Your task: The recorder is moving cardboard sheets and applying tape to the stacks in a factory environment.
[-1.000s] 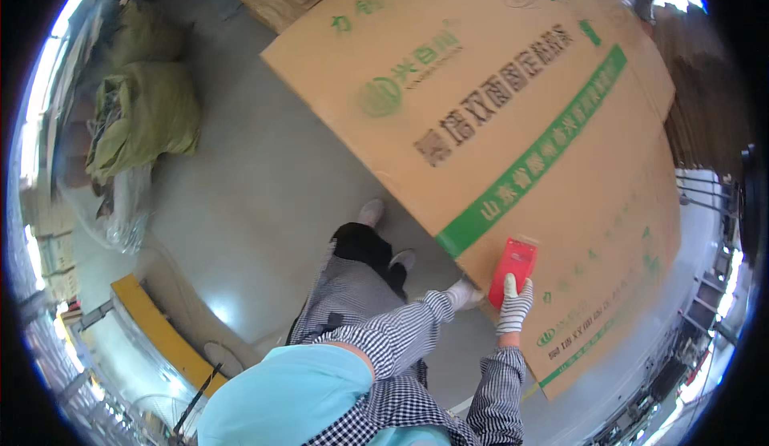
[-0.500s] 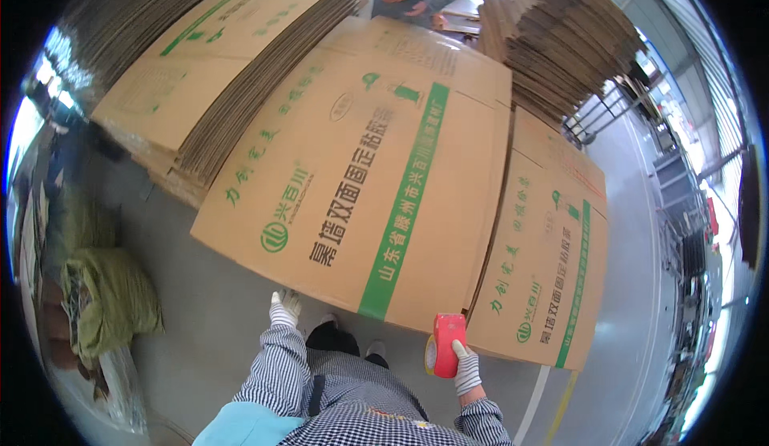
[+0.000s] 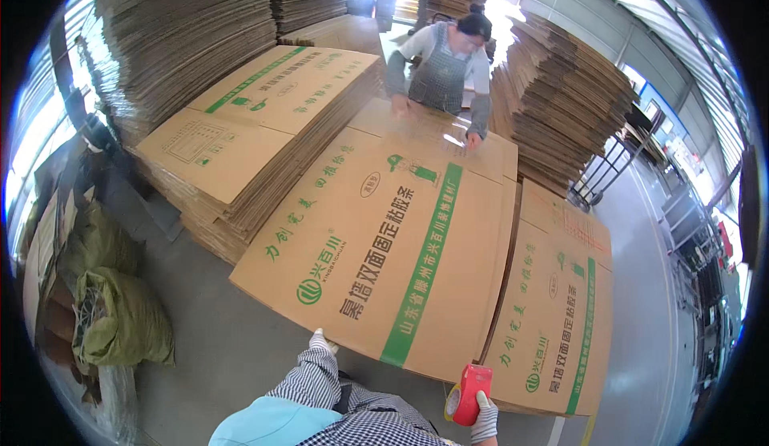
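A large flat brown cardboard carton [image 3: 384, 254] with green and black print lies in front of me. My left hand [image 3: 323, 341], in a white glove, is at its near edge, closed on the cardboard; some fingers are hidden under it. In my right hand [image 3: 485, 419], also gloved, is a red tape dispenser [image 3: 474, 391] with a yellowish roll, held by the near right corner of the carton. Across from me a person [image 3: 442, 61] in a checked apron leans over the far end, their hands on a shiny clear strip there.
A second flat carton [image 3: 553, 318] lies close on the right. To the left stands a stack of flat cartons [image 3: 240, 137], with taller stacks [image 3: 188, 33] behind. More cardboard [image 3: 561, 93] is piled far right beside a metal cart [image 3: 605, 169]. A green woven sack [image 3: 128, 318] sits left.
My view has tilted up, so the other person's upper body now shows. My left hand has come against the carton's near edge. The tape dispenser stays in my right hand.
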`<act>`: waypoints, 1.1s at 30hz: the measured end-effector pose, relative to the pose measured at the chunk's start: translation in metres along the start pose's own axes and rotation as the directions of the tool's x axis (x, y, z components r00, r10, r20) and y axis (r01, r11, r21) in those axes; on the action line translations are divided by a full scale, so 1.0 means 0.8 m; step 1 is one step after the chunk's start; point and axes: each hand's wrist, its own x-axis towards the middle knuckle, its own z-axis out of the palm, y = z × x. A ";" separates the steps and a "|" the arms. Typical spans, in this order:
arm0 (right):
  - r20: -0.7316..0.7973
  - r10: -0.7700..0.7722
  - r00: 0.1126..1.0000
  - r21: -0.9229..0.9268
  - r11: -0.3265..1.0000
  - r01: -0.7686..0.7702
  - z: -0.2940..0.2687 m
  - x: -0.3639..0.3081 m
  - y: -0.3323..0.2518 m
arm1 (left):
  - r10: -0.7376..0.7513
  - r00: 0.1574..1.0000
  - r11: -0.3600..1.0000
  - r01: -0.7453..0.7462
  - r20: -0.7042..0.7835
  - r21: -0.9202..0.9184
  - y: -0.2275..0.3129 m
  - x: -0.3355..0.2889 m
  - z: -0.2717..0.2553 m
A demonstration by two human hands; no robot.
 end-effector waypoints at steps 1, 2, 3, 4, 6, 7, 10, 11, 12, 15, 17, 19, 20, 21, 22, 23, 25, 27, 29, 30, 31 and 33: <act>0.004 0.003 1.000 0.016 1.000 -0.003 -0.003 -0.005 -0.003 | 0.002 1.000 1.000 -0.002 0.000 -0.008 0.002 -0.009 0.006; 0.006 0.005 1.000 0.027 1.000 -0.005 -0.006 -0.011 -0.003 | 0.029 0.999 0.998 -0.030 -0.021 -0.054 0.002 -0.019 0.011; 0.014 0.011 1.000 0.039 0.999 -0.011 -0.009 -0.015 -0.006 | 0.057 0.997 0.993 -0.061 -0.042 -0.096 0.000 -0.025 0.013; 0.019 0.012 1.000 0.056 0.998 -0.013 -0.014 -0.019 -0.009 | 0.102 0.995 0.995 -0.102 -0.003 0.006 0.002 -0.032 0.012; 0.028 0.004 1.000 0.083 0.997 -0.006 -0.024 -0.029 -0.017 | 0.132 0.991 0.991 -0.131 -0.029 0.014 0.003 -0.047 0.015; 0.021 -0.002 1.000 0.110 0.994 0.000 -0.034 -0.035 -0.020 | 0.160 0.986 0.987 -0.158 -0.050 0.037 0.002 -0.051 0.018; -0.001 -0.018 1.000 0.177 0.984 0.018 -0.067 -0.052 -0.028 | 0.182 0.980 0.977 -0.172 0.074 -0.128 0.002 -0.077 0.033; -0.002 -0.020 1.000 0.198 0.980 0.020 -0.080 -0.057 -0.030 | 0.224 0.969 0.962 -0.202 0.104 -0.185 -0.002 -0.090 0.032; 0.005 -0.020 1.000 0.215 0.976 0.019 -0.090 -0.060 -0.032 | 0.277 0.954 0.943 -0.245 0.119 -0.225 0.005 -0.086 0.027; -0.003 -0.036 0.999 0.268 0.963 0.035 -0.134 -0.068 -0.031 | 0.329 0.924 0.944 -0.322 0.196 -0.068 0.015 -0.086 0.045; -0.030 -0.015 0.999 0.295 0.955 0.023 -0.173 -0.047 -0.016 | 0.316 0.922 0.940 -0.337 0.226 0.061 0.021 -0.170 0.085; 0.003 0.013 1.000 0.333 0.943 -0.013 -0.187 -0.021 -0.010 | 0.449 0.780 0.829 -0.545 0.436 0.122 0.075 -0.185 0.091; 0.007 -0.080 0.997 0.314 0.946 0.074 -0.191 -0.014 -0.012 | 0.447 0.737 0.753 -0.616 0.507 0.233 0.102 -0.190 0.108; 0.014 -0.165 0.986 0.293 0.944 0.153 -0.194 -0.013 -0.013 | 0.430 0.701 0.657 -0.676 0.569 0.335 0.127 -0.202 0.121; -0.054 -0.212 0.976 0.278 0.935 0.219 -0.205 -0.021 -0.024 | 0.415 0.740 0.667 -0.643 0.530 0.375 0.104 -0.251 0.165; -0.110 -0.260 0.959 0.263 0.923 0.280 -0.215 -0.029 -0.038 | 0.410 0.770 0.670 -0.618 0.488 0.411 0.071 -0.312 0.193; -0.207 -0.340 0.917 0.266 0.883 0.387 -0.232 -0.022 -0.048 | 0.414 0.792 0.699 -0.592 0.448 0.401 0.055 -0.323 0.179; -0.356 -0.400 0.845 0.231 0.838 0.494 -0.263 -0.016 -0.042 | 0.491 0.715 0.682 -0.671 0.498 0.291 0.039 -0.329 0.163; -0.487 -0.521 0.701 0.044 0.787 0.616 -0.246 -0.054 -0.058 | 0.558 0.616 0.676 -0.726 0.557 0.127 -0.001 -0.340 0.081; -0.520 -0.552 0.652 -0.002 0.764 0.645 -0.227 -0.084 -0.067 | 0.560 0.626 0.663 -0.731 0.543 0.160 -0.007 -0.343 0.030; -0.554 -0.544 0.630 -0.007 0.760 0.650 -0.234 -0.102 -0.054 | 0.515 0.695 0.711 -0.673 0.502 0.203 -0.027 -0.356 -0.017; -0.539 -0.565 0.625 0.015 0.735 0.677 -0.271 -0.129 -0.034 | 0.297 0.789 0.839 -0.485 0.538 0.248 -0.044 -0.405 -0.110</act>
